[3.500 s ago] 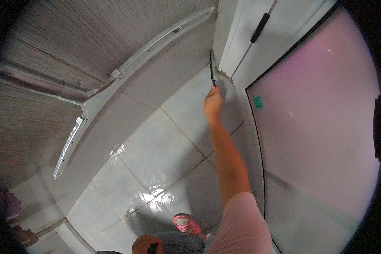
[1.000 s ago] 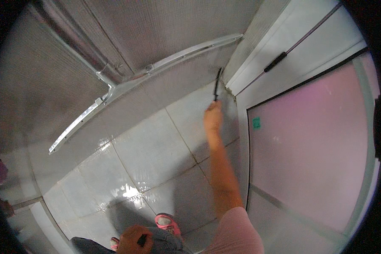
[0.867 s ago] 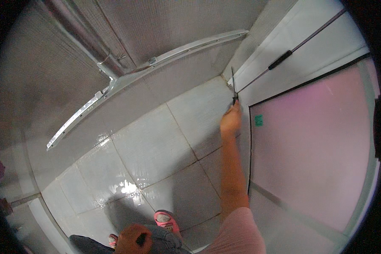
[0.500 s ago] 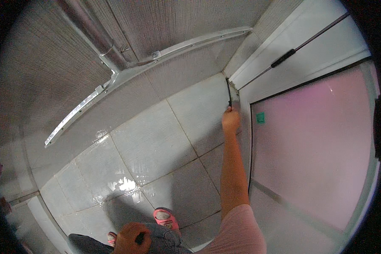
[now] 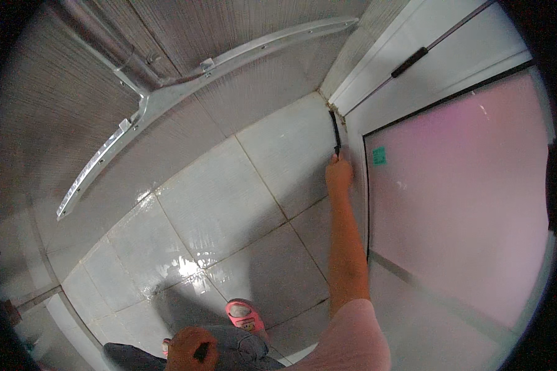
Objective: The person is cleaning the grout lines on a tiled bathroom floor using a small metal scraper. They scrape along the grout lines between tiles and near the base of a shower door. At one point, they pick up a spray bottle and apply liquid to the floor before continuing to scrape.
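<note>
The view is dim and grainy; white glare breaks across the floor tiles (image 5: 209, 209), soft shadows spread nearby, a pinkish glow tints the frosted door panel (image 5: 455, 185), and fisheye edges curve into black.

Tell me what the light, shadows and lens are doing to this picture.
Head view: white glare on the floor, shadow by the shoe; head view: fisheye bowing along the floor's far edge, black around the round rim; head view: pink sheen on the door; head view: the tool in the right hand lacks fine detail.
</note>
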`<act>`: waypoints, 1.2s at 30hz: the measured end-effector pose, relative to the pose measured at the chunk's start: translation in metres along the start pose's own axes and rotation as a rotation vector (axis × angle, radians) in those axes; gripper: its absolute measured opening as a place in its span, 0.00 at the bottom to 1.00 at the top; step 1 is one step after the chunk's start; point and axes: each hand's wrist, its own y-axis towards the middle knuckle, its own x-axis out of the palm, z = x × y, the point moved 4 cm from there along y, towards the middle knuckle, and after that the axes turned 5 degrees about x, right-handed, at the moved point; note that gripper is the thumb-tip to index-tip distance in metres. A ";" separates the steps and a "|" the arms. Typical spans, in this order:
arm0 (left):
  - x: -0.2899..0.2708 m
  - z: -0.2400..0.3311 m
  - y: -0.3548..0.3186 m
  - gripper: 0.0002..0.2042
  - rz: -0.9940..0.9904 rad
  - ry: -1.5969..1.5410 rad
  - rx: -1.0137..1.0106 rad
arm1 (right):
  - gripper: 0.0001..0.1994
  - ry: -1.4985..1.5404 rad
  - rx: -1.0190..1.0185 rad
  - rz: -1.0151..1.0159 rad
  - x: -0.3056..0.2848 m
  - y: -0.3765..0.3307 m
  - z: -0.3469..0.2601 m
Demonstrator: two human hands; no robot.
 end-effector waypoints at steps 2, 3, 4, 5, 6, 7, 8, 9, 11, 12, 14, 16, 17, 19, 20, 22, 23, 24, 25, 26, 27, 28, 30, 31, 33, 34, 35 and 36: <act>0.001 -0.002 -0.009 0.04 -0.010 0.017 -0.004 | 0.16 0.002 -0.022 -0.084 -0.008 -0.016 -0.007; 0.000 0.000 -0.007 0.04 0.038 0.015 0.059 | 0.16 -0.009 -0.067 -0.059 -0.012 -0.014 -0.011; -0.002 0.003 -0.004 0.05 0.087 0.014 0.122 | 0.16 -0.020 -0.114 -0.036 -0.014 -0.011 -0.018; -0.004 0.006 -0.001 0.05 0.106 -0.007 0.171 | 0.16 -0.031 -0.160 -0.014 -0.016 -0.006 -0.026; -0.009 0.015 0.007 0.05 0.125 -0.027 0.215 | 0.16 -0.016 -0.179 -0.017 -0.019 0.002 -0.036; -0.012 0.021 0.012 0.05 0.144 -0.046 0.263 | 0.16 -0.001 -0.195 -0.018 -0.024 0.013 -0.048; -0.008 0.015 0.009 0.05 0.123 -0.027 0.233 | 0.17 0.014 -0.212 -0.018 -0.030 0.020 -0.055; -0.006 0.009 0.004 0.05 0.104 -0.003 0.192 | 0.17 0.021 -0.209 -0.034 -0.031 0.020 -0.058; -0.003 0.000 -0.003 0.05 0.102 -0.038 0.126 | 0.18 0.032 -0.202 -0.062 -0.035 0.022 -0.057; -0.006 0.004 0.003 0.05 0.122 -0.102 0.104 | 0.18 0.097 -0.193 -0.059 -0.026 0.021 -0.048; -0.011 0.005 0.009 0.05 0.145 -0.140 0.136 | 0.17 0.177 -0.166 -0.052 -0.011 0.014 -0.029; -0.012 0.006 0.007 0.05 0.168 -0.082 0.211 | 0.17 0.176 -0.145 -0.086 -0.022 0.000 -0.050; -0.012 0.004 0.004 0.05 0.146 -0.072 0.170 | 0.17 0.154 -0.136 -0.119 -0.025 -0.009 -0.063; -0.010 0.008 0.003 0.06 0.077 -0.082 0.139 | 0.17 0.112 -0.126 -0.145 -0.026 0.025 -0.056; -0.009 0.011 0.006 0.06 0.084 -0.101 0.140 | 0.17 0.090 -0.120 -0.157 -0.026 0.038 -0.047; -0.014 0.016 0.010 0.05 0.124 -0.120 0.116 | 0.17 0.160 -0.194 -0.075 -0.018 0.027 -0.040; -0.013 0.014 0.008 0.05 0.145 -0.103 0.147 | 0.17 0.193 -0.230 -0.034 -0.013 0.018 -0.034; -0.012 0.010 0.005 0.05 0.166 -0.087 0.189 | 0.17 0.224 -0.228 0.002 -0.008 0.012 -0.024; -0.010 0.008 0.004 0.05 0.186 -0.075 0.231 | 0.17 0.250 -0.226 0.039 -0.005 0.005 -0.014; -0.007 0.006 0.002 0.05 0.175 -0.055 0.219 | 0.18 0.262 -0.211 0.023 -0.001 0.008 -0.009; -0.004 0.003 -0.001 0.05 0.163 -0.034 0.202 | 0.18 0.272 -0.200 0.006 -0.004 0.008 -0.009; -0.004 0.001 -0.006 0.05 0.158 0.002 0.163 | 0.18 0.285 -0.180 -0.084 -0.016 0.002 -0.034; -0.004 0.002 -0.009 0.06 0.134 -0.060 0.115 | 0.19 0.235 -0.179 -0.150 -0.025 0.008 -0.040; -0.003 0.002 -0.007 0.06 0.122 -0.096 0.101 | 0.20 0.183 -0.206 -0.133 -0.024 0.017 -0.035; -0.001 0.002 -0.002 0.06 0.156 -0.044 0.083 | 0.20 0.126 -0.230 -0.097 -0.016 0.020 -0.024; -0.001 0.001 0.000 0.05 0.175 -0.018 0.074 | 0.20 0.118 -0.226 -0.072 -0.009 0.016 -0.016; -0.001 0.001 0.000 0.06 0.170 -0.013 0.068 | 0.19 0.109 -0.222 -0.047 -0.001 0.010 -0.007; -0.002 0.002 0.000 0.06 0.166 -0.011 0.065 | 0.19 0.100 -0.219 -0.017 0.004 0.005 0.002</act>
